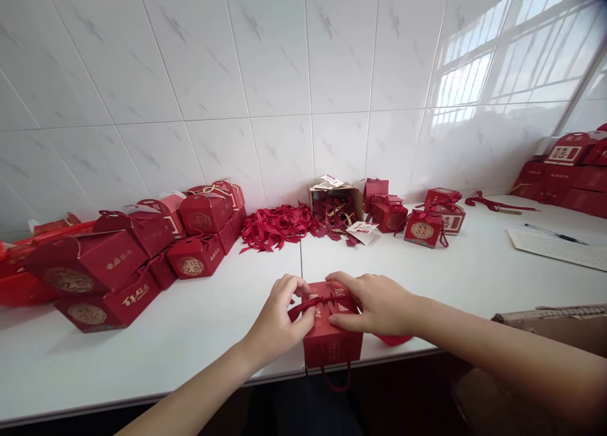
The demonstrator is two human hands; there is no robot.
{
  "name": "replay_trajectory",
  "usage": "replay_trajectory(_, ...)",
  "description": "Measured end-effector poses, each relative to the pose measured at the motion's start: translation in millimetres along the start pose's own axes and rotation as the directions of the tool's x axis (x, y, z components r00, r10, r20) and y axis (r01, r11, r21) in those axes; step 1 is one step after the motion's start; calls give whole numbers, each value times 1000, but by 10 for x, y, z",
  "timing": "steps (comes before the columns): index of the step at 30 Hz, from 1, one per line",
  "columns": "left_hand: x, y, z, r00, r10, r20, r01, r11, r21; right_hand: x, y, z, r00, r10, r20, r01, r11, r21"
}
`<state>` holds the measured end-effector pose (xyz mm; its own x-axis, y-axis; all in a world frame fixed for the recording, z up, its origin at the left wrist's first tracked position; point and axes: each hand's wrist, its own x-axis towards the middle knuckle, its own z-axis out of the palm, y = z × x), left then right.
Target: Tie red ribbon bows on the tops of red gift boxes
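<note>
A red gift box [332, 347] with gold print sits at the table's front edge, a cord handle hanging from its near side. Across its top runs a dark red ribbon [327, 301], crossed or knotted near the middle. My left hand [284, 309] is curled at the box's left side, its thumb and fingers closed around the ribbon's left part. On the right, my right hand [370, 303] has its thumb and index finger spread on the box top, over the ribbon's right part; its other fingers are hidden.
Stacked red boxes [194, 259] stand at left, more [588, 189] at far right. Loose ribbons [277, 226] and an open carton [358, 202] lie by the wall, small boxes [423, 229] beside them. A keyboard [559, 249], pen [554, 234] and cardboard box [554, 328] are at right.
</note>
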<state>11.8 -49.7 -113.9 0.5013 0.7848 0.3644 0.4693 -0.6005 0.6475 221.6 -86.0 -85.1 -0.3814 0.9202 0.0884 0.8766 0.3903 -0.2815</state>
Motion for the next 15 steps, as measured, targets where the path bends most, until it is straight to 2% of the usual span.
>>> replay_trajectory(3,-18,-37,50,998,-59,-29,56,995,-82,-41,95,19,998,54,40,-62,976,207)
replay_trajectory(6,-38,-72,108,985,-171,-4,166,966,-198,-70,187,64,984,168,63,-178,871,459)
replay_trajectory(8,-49,-94,139,975,-219,38,221,938,-268,-68,214,97,965,233,121,-257,747,614)
replay_trajectory(11,-61,-123,150,967,-241,86,256,901,-351,-45,218,124,930,274,245,-354,495,793)
replay_trajectory(13,-71,-137,123,964,-243,104,264,899,-348,-31,228,117,893,294,340,-425,306,852)
replay_trajectory(15,-85,-148,74,968,-233,97,251,928,-274,-28,252,97,858,293,422,-483,184,856)
